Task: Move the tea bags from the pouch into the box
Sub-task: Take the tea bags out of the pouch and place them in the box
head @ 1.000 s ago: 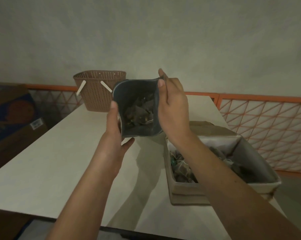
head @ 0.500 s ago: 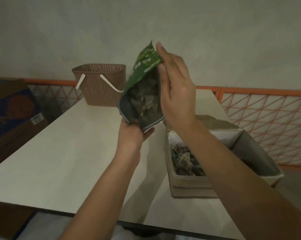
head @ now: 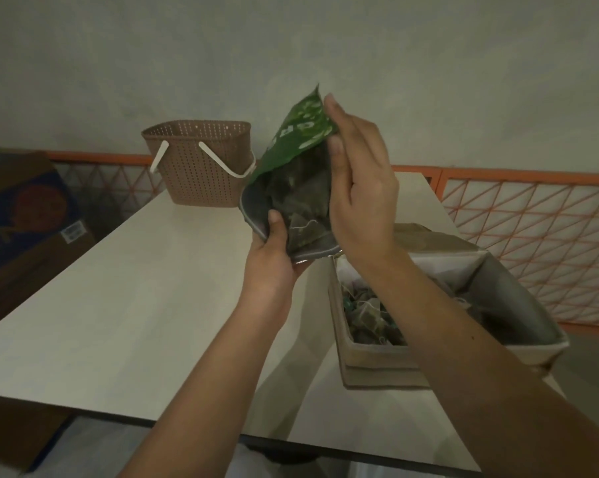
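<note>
- Green foil pouch (head: 293, 146) held tilted in the air, mouth down, tea bags (head: 300, 205) visible inside.
- Left hand (head: 274, 260) gripping its lower edge; right hand (head: 363, 188) pinching the upper side.
- Below the grip, to the right: open box (head: 377, 363) holding more bags.

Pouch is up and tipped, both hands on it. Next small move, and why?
Probably shift the pouch right, over the box, and tip further. Its mouth, held by the left hand, hangs just left of the box; the right hand lifts its bottom; tea bags sit inside.
</note>
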Motion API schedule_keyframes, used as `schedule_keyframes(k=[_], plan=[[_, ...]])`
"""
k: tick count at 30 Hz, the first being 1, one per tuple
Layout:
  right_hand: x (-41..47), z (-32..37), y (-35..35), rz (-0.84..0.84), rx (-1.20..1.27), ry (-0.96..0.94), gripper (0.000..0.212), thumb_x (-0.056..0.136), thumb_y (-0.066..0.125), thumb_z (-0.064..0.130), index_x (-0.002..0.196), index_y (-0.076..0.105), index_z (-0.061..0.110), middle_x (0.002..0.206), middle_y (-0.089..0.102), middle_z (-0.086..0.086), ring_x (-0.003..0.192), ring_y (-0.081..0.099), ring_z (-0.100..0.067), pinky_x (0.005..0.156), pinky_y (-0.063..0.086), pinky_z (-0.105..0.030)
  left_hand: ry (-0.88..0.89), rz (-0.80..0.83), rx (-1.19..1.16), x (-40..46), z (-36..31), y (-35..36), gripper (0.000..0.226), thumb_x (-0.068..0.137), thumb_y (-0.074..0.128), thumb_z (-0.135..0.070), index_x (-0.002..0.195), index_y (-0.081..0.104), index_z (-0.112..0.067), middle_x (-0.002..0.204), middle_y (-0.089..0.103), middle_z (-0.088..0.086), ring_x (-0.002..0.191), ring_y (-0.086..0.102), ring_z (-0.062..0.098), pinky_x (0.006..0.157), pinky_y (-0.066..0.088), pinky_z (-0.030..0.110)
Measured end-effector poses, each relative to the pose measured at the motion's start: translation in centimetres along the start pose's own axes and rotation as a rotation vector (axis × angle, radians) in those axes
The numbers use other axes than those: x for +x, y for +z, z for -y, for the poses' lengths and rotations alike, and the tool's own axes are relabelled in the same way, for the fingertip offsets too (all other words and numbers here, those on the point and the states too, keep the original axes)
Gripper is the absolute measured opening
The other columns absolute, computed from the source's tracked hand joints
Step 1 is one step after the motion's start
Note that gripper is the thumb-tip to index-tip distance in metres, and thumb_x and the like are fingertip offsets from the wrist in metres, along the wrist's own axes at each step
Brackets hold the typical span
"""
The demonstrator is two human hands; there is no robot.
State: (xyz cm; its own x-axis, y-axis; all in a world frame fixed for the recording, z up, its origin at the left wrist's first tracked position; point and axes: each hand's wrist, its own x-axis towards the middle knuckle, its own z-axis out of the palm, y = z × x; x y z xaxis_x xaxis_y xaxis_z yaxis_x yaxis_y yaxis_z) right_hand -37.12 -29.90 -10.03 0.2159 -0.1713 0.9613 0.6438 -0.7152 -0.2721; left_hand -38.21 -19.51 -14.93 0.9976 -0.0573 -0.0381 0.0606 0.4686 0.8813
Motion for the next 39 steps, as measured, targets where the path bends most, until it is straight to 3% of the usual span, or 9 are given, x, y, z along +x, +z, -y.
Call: schedule_keyframes(k=[5, 10, 17, 21, 23, 27, 33, 36, 39], plan=[[0.3, -0.1, -0.1, -0.002, 0.03, 0.007, 0.034, 0.1, 0.042, 0.005, 0.128, 0.055, -0.009, 0.118, 0.062, -0.018, 0.109, 0.059, -0.016, 0.096, 0.047, -0.019, -0.024, 0.018, -0.031, -0.4, 0.6, 0.0, 0.042, 0.107, 0.042, -0.034, 0.145, 0.046, -0.018, 0.111, 0.073, -0.001, 0.096, 0.075, 0.017, 0.089, 0.061, 0.04], [0.0, 0.4, -0.1, -0.041, 0.037, -0.047, 0.033, 0.099, 0.043, 0.001, 0.127, 0.054, -0.011, 0.119, 0.061, -0.02, 0.112, 0.059, -0.024, 0.097, 0.049, -0.028, 0.014, 0.054, -0.023, -0.3, 0.3, 0.0, 0.041, 0.107, 0.041, -0.034, 0.145, 0.047, -0.019, 0.127, 0.07, 0.005, 0.103, 0.073, 0.017, 0.085, 0.062, 0.033], [-0.8, -0.6, 0.1, 0.004, -0.015, 0.091, 0.035, 0.101, 0.044, 0.008, 0.132, 0.055, -0.003, 0.117, 0.063, -0.014, 0.107, 0.058, -0.01, 0.093, 0.045, -0.013, -0.073, 0.094, -0.012, -0.1, 0.9, -0.4, 0.042, 0.106, 0.043, -0.033, 0.145, 0.047, -0.017, 0.126, 0.071, 0.006, 0.103, 0.074, 0.019, 0.085, 0.062, 0.036], [-0.7, -0.8, -0.1, -0.021, -0.054, 0.123, 0.036, 0.101, 0.044, 0.011, 0.133, 0.054, 0.001, 0.105, 0.058, -0.012, 0.093, 0.049, 0.008, 0.084, 0.039, -0.003, -0.046, 0.21, -0.033, -0.1, 1.1, -0.9, 0.063, 0.092, 0.049, -0.056, 0.146, 0.047, -0.024, 0.135, 0.066, 0.003, 0.12, 0.066, 0.019, 0.1, 0.055, 0.039], [-0.5, -0.9, -0.3, -0.049, -0.055, 0.137, 0.035, 0.101, 0.044, 0.011, 0.133, 0.054, 0.002, 0.102, 0.055, -0.009, 0.092, 0.047, 0.01, 0.081, 0.037, -0.002, -0.048, 0.261, -0.052, -0.2, 0.9, -1.0, 0.077, 0.078, 0.039, -0.073, 0.141, 0.051, -0.029, 0.131, 0.069, 0.0, 0.122, 0.065, 0.018, 0.103, 0.053, 0.036], [-0.4, -0.6, -0.5, -0.063, -0.026, 0.147, 0.035, 0.101, 0.045, 0.009, 0.133, 0.054, 0.001, 0.1, 0.053, -0.005, 0.091, 0.048, 0.007, 0.08, 0.037, -0.003, -0.192, 0.285, -0.231, -0.1, 0.6, -1.8, 0.098, 0.067, 0.036, -0.087, 0.143, 0.051, -0.027, 0.133, 0.068, 0.007, 0.12, 0.066, 0.03, 0.098, 0.056, 0.041], [-1.1, -0.6, -1.2, 0.066, 0.016, 0.08, 0.033, 0.1, 0.047, 0.008, 0.131, 0.056, 0.002, 0.098, 0.063, -0.008, 0.088, 0.053, -0.002, 0.08, 0.04, -0.009, -0.391, 0.472, -0.36, 1.2, -1.3, -2.4, 0.083, 0.084, 0.041, -0.083, 0.136, 0.063, -0.022, 0.139, 0.062, 0.017, 0.128, 0.058, 0.042, 0.114, 0.038, 0.056], [-1.5, -0.8, -1.6, 0.156, 0.011, 0.068, 0.033, 0.1, 0.049, 0.01, 0.131, 0.058, 0.004, 0.105, 0.066, -0.008, 0.093, 0.059, -0.01, 0.082, 0.045, -0.014, -0.458, 0.513, -0.337, 1.6, -2.0, -2.4, 0.082, 0.082, 0.045, -0.083, 0.13, 0.069, -0.021, 0.137, 0.064, 0.017, 0.122, 0.063, 0.04, 0.103, 0.05, 0.055], [-1.7, -0.8, -1.9, 0.225, 0.048, 0.096, 0.033, 0.1, 0.049, 0.012, 0.132, 0.058, 0.007, 0.109, 0.067, -0.006, 0.098, 0.061, -0.014, 0.084, 0.051, -0.025, -0.546, 0.504, -0.329, 1.6, -2.1, -2.4, 0.077, 0.083, 0.056, -0.076, 0.138, 0.062, -0.021, 0.14, 0.061, 0.014, 0.122, 0.063, 0.036, 0.101, 0.052, 0.049]])
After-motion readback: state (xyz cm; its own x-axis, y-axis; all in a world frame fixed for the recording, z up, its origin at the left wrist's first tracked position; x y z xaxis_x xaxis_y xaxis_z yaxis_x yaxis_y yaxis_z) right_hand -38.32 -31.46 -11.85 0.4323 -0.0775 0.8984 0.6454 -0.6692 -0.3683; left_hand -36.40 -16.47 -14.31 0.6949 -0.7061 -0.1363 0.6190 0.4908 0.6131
